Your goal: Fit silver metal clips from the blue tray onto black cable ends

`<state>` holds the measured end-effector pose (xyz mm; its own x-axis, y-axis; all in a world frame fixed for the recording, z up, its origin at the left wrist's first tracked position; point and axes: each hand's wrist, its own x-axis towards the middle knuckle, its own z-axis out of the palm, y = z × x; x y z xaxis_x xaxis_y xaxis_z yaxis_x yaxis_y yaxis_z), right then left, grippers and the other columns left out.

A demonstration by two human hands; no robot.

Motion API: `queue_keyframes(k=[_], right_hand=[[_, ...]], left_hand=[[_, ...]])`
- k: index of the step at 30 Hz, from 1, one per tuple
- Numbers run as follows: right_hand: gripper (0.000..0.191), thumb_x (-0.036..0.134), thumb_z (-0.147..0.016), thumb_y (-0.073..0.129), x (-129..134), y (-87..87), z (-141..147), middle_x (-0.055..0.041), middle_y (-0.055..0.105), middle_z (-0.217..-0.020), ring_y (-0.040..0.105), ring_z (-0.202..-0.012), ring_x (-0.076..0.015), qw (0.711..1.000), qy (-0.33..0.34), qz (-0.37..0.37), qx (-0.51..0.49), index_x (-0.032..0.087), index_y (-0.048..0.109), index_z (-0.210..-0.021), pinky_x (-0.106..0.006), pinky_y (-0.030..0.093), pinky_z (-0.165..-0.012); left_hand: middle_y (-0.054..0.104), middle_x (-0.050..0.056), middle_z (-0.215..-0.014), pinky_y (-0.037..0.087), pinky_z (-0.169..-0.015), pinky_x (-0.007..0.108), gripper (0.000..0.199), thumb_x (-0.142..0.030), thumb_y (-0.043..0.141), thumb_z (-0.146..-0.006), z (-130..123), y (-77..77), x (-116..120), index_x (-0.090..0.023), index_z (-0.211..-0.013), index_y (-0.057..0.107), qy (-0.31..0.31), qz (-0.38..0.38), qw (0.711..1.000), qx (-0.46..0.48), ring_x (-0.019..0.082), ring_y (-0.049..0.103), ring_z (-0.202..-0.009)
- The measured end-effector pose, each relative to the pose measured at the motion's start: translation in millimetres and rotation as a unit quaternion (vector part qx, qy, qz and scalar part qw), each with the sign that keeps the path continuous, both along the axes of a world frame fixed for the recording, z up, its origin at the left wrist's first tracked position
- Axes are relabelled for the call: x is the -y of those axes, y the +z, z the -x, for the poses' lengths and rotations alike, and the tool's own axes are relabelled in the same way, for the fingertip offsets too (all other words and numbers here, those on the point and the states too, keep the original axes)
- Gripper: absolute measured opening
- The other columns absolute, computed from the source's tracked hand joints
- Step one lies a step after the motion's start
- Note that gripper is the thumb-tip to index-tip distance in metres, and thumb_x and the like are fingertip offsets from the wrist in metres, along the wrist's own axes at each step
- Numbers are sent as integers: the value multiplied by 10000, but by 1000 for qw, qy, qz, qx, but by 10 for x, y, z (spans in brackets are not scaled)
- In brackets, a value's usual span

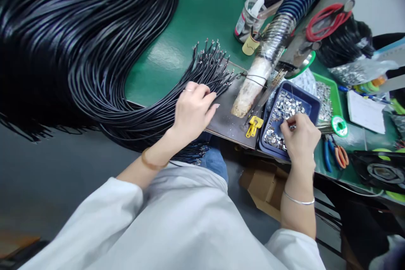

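Observation:
My left hand (194, 109) lies over the end part of a thick bundle of black cables (148, 114). Its fingers are loosely bent, with thumb and forefinger slightly apart and no cable visible between them. The bundle's stripped ends (218, 57) fan out just beyond that hand. Over a dark blue tray (308, 103) of small shiny metal pieces (286, 105), my right hand (300, 135) is closed in a pinch. Whatever lies between its fingertips is too small or hidden to make out.
A ribbed hose with a whitish nozzle (249, 88) slants down between my hands. Near it lies a yellow clip (254, 126). A green tray (335, 93), pliers (340, 156) and a solder spool (339, 126) sit to the right. Below is a cardboard box (265, 185).

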<state>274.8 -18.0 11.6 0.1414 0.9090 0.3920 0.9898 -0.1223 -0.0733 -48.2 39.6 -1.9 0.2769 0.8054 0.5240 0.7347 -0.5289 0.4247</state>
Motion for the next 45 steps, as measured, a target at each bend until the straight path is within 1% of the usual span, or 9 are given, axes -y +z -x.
queue_keyframes(k=[4,8,13,17,21,25,31,38,45], right_hand=[[110,266,-835,565,217,78,85,-29,646,-791,607,-692,-180,995,5,-71,-75,242,524,-736,-320,489,-619],[123,308,-801,683,454,130,195,-26,708,-800,685,-714,-188,976,-17,-131,-175,233,603,-745,-318,554,-598],[231,331,-796,762,551,174,502,-23,746,-862,758,-724,-191,911,33,-145,-385,216,569,-742,-317,617,-621],[131,194,-791,785,510,176,880,-1,735,-805,740,-719,-175,901,82,-257,-338,214,655,-791,-329,632,-632],[132,123,-838,725,480,72,1163,-8,759,-888,759,-795,-192,898,142,-293,-296,236,689,-894,-379,639,-703],[89,145,-887,686,487,-66,1261,-12,751,-938,751,-869,-176,892,151,-228,-360,230,686,-913,-362,641,-759],[85,163,-892,697,487,-141,1255,-12,738,-946,720,-884,-135,863,163,-116,-463,236,738,-905,-259,619,-698],[122,160,-891,703,472,-167,1238,4,738,-969,711,-899,-113,833,179,-85,-517,269,753,-913,-228,615,-713],[137,138,-896,691,464,-192,1222,-3,741,-965,713,-895,-124,851,193,-104,-478,259,742,-934,-245,619,-703]], left_hand=[[708,110,-870,485,-753,373,218,-129,526,-928,-211,-115,-144,-153,-819,713,-11,60,998,-14,258,658,-840],[625,11,-727,462,-680,285,85,-109,594,-831,-155,-158,-110,-185,-799,614,16,87,979,186,156,598,-680],[581,-50,-697,331,-443,209,163,-327,682,-858,-91,49,55,-222,-922,574,-3,218,819,531,51,438,-443],[579,-53,-537,297,-373,207,234,-349,779,-790,-132,192,303,-193,-868,623,-207,438,691,537,67,436,-360],[678,3,-613,275,-373,188,195,-296,769,-784,-272,88,469,-157,-843,645,-254,575,584,514,50,428,-377],[620,-1,-548,172,-385,182,279,-318,758,-814,-379,-25,492,-126,-665,621,-220,568,622,492,16,321,-389],[605,-16,-570,286,-439,175,217,-208,742,-821,-397,-2,506,-121,-650,643,-223,500,696,464,35,411,-471],[613,-11,-578,432,-561,183,217,-211,690,-854,-411,-12,522,-125,-661,640,-247,483,715,441,67,526,-549],[625,-7,-617,454,-546,182,134,-208,705,-820,-444,-57,548,-120,-720,691,-222,432,751,447,78,534,-564]])
